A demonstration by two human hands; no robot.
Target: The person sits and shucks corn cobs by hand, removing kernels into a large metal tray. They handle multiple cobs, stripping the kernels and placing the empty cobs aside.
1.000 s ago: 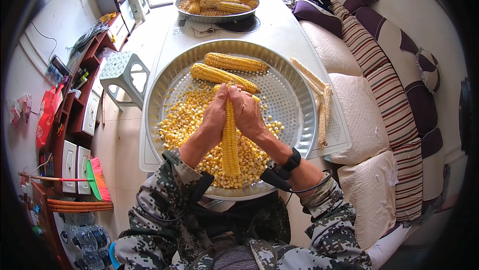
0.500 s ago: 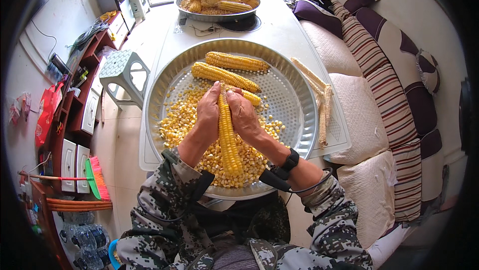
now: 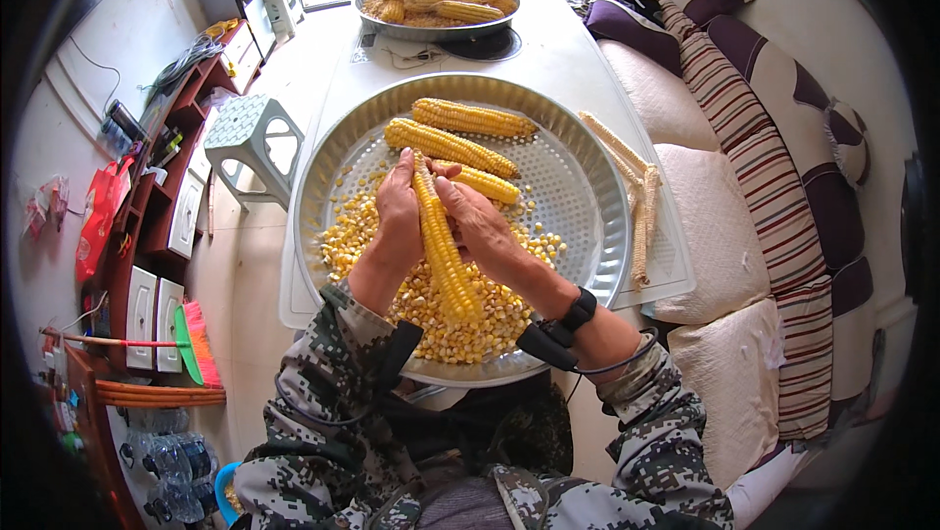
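A yellow corn cob (image 3: 446, 246) is held lengthwise between my two hands, its far end tilted a little left. My left hand (image 3: 397, 221) closes round its left side. On its right side, my right hand (image 3: 480, 226) presses with the thumb and palm; some of its fingers are hidden behind the cob. Below lies a wide round metal pan (image 3: 597, 187) with a perforated bottom. Loose corn kernels (image 3: 352, 236) heap in its near and left part. Three more cobs rest at its far side, among them a long corn cob (image 3: 450, 147) partly covered in kernels.
Bare stripped cobs (image 3: 641, 207) lie on the white table (image 3: 548, 30) right of the pan. A second pan of corn (image 3: 441, 1) stands at the far end. A grey-green stool (image 3: 253, 143) is at left, a cushioned sofa (image 3: 715, 236) at right.
The held cob has tilted, its far end shifting left and its near end rising slightly. My right hand's fingers have opened somewhat along its side. The view has shifted slightly.
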